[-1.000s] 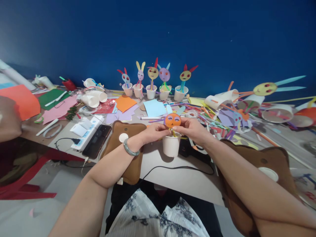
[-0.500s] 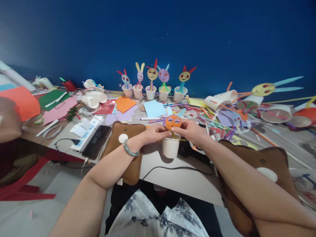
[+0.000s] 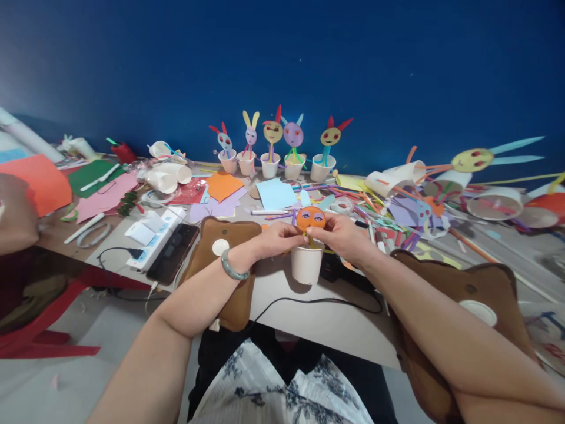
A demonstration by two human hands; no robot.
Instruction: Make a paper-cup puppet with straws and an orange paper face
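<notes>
An orange paper face with drawn eyes and pale blue ears stands over a white paper cup at the table's front. My left hand is closed, thumb and finger pinching at the bottom of the face from the left. From the right, my right hand pinches the same face's lower edge, its thumb covering the mouth area. The two thumbs nearly meet there. Part of a yellow stem shows between the face and the cup; the fingers hide the rest.
Several finished paper-face cups line the blue wall. A power strip and phone lie left, between a brown pouch and coloured paper. Another brown pouch lies right. A black cable crosses the front; another person's arm shows far left.
The orange face and the cup have shifted very slightly to the right. Both hands keep their pinch at the face's lower edge.
</notes>
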